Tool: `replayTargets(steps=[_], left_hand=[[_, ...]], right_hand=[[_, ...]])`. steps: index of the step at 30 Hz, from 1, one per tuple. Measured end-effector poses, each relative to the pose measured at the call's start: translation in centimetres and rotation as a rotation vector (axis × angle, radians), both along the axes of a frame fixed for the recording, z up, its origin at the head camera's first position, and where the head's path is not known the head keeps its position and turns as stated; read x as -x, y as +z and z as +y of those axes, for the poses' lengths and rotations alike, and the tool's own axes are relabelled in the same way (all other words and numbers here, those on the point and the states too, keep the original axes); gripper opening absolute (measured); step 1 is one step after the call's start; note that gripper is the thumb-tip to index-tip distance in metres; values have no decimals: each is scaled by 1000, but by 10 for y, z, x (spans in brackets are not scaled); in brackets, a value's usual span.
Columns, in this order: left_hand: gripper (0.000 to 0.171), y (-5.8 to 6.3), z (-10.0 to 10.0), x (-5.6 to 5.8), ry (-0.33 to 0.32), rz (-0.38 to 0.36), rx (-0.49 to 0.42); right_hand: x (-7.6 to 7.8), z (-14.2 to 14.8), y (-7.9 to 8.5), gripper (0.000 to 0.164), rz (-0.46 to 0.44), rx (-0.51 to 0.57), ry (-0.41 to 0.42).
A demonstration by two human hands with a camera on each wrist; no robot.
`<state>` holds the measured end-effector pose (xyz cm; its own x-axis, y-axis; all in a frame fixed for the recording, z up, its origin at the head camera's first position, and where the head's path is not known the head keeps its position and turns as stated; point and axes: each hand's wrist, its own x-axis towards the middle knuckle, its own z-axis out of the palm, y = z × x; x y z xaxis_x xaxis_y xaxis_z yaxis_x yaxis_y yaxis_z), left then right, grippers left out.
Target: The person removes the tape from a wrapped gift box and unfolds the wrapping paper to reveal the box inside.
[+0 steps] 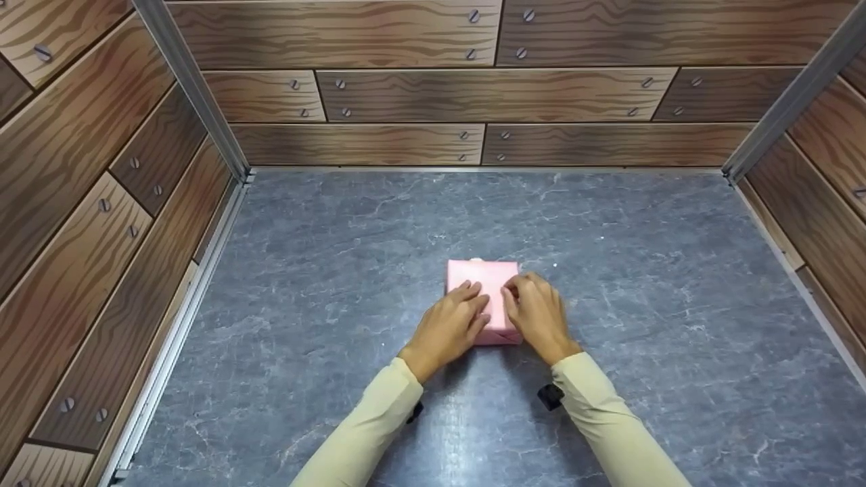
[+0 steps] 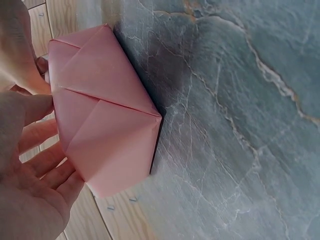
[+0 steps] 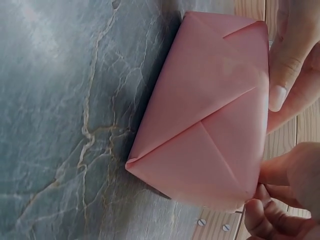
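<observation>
A box wrapped in pink paper point(image 1: 497, 308) lies on the grey marbled surface, its folded end flaps point(image 2: 110, 110) facing the wrists. My left hand point(image 1: 448, 328) rests on the left part of its top, fingers stretched out and slightly spread. At the right top edge, my right hand point(image 1: 539, 312) has its fingers bent, and thumb and fingertips pinch close together on the box. Whether anything thin lies between those fingertips is hidden. Diagonal creases cross the end flaps point(image 3: 200, 115) in the right wrist view. A small pale thing point(image 1: 477, 260) peeks out behind the box's far edge.
Wood-patterned panels point(image 1: 433, 95) enclose the marbled surface point(image 1: 338, 223) at the back and both sides. Metal rails point(image 1: 203, 284) run along the edges. A small dark device point(image 1: 550, 397) sits at the right wrist. Tiny white specks point(image 1: 555, 265) dot the surface beyond the right hand.
</observation>
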<state>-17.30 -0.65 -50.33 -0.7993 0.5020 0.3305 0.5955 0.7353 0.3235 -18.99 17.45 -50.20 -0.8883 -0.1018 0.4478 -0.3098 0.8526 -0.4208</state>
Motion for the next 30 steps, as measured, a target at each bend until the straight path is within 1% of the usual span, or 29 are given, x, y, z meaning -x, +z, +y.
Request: replayTargets(steps=[4, 10, 24, 30], left_hand=[[30, -1, 0, -1, -5, 10, -6], [31, 1, 0, 0, 0, 0, -2], [33, 3, -2, 1, -3, -69, -15], [32, 3, -1, 0, -4, -78, -16]], right_hand=[[0, 2, 0, 6, 7, 5, 5], [0, 4, 1, 7, 5, 14, 0], [0, 22, 5, 10, -40, 51, -62], [-1, 30, 3, 9, -14, 55, -77]])
